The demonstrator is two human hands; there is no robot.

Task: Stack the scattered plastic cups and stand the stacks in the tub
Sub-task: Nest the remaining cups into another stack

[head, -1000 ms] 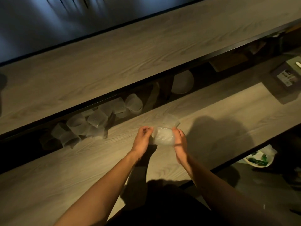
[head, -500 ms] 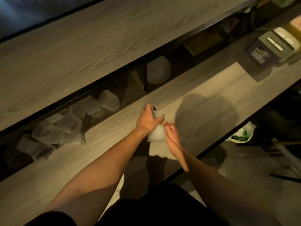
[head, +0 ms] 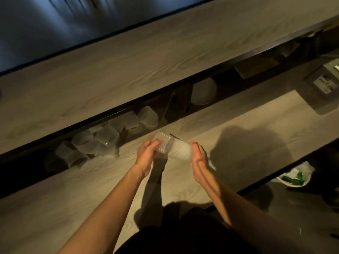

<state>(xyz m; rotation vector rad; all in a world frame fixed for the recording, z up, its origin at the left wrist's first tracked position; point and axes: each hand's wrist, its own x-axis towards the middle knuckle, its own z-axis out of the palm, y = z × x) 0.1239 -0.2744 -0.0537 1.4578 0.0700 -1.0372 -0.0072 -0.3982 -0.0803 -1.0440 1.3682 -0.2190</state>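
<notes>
Cups, scattered [head: 102, 142], lie on their sides at the far edge of the bench [head: 73, 189], under the upper shelf [head: 128, 61]. Above the bench, the left hand [head: 146, 154] has its grip around a clear ribbed cup [head: 162, 143]. The right hand [head: 199, 158] has its grip on the end of a whitish ribbed cup [head: 180, 150]. Both cups are held sideways and meet each other.

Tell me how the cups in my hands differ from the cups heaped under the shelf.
The held cups have ribbed walls; the heaped cups look smooth. The held cups lie sideways above the counter, gripped between the left hand and right hand; the heaped cups rest loose on it, tipped at mixed angles. Both are pale, translucent plastic.
</notes>
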